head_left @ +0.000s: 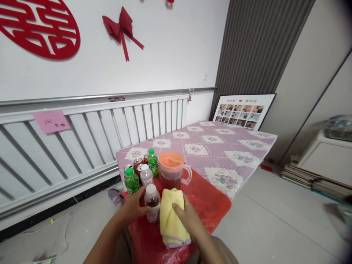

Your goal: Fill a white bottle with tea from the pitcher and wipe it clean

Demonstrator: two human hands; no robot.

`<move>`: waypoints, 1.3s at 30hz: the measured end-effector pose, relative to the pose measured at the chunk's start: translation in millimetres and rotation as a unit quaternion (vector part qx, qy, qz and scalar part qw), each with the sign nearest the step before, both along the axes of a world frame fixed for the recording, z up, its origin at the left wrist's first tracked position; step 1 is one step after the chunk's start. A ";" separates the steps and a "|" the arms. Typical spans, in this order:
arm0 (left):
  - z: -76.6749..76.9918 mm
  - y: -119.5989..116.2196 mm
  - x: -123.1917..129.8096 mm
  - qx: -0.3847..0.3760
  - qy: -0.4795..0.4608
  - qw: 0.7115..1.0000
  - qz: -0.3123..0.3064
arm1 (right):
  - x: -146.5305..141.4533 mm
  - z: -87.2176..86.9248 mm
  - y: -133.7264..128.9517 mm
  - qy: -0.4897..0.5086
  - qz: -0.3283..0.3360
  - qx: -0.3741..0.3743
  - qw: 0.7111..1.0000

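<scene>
My left hand (135,206) is wrapped round a clear bottle (152,211) with a white cap and dark liquid inside, upright at the table's near end. Just to its right, my right hand (188,216) grips a folded yellow cloth (171,218) with a pale purple edge. Bottle and cloth are side by side; whether they touch is hard to tell. Behind them stands a clear pitcher (170,176) with an orange lid and dark liquid. Left of the pitcher are a second white-capped bottle (146,176), two green-capped bottles (132,182) and several red cans (138,162).
A red plastic sheet (211,205) covers the near end of the table, over a purple floral tablecloth (195,148). A white radiator (93,135) runs along the left wall. A photo board (242,112) leans at the far end. Stacked books (302,178) lie on the floor at right.
</scene>
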State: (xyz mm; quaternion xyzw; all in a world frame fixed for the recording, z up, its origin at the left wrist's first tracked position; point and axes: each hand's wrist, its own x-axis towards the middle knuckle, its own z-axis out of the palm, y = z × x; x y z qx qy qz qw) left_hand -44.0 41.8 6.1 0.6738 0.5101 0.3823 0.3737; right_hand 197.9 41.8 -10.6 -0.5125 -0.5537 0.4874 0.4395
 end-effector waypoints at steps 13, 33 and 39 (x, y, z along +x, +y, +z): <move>28.3 -2.4 27.9 0.088 0.122 0.981 0.125 | -18.4 0.2 13.7 0.096 0.067 -0.063 0.991; 44.5 -3.9 17.2 0.105 0.195 0.975 0.026 | -9.7 7.6 8.6 0.079 0.085 -0.041 0.992; 49.0 -7.1 22.8 0.118 0.227 0.966 0.045 | 2.9 -4.6 11.8 0.013 0.038 -0.034 0.999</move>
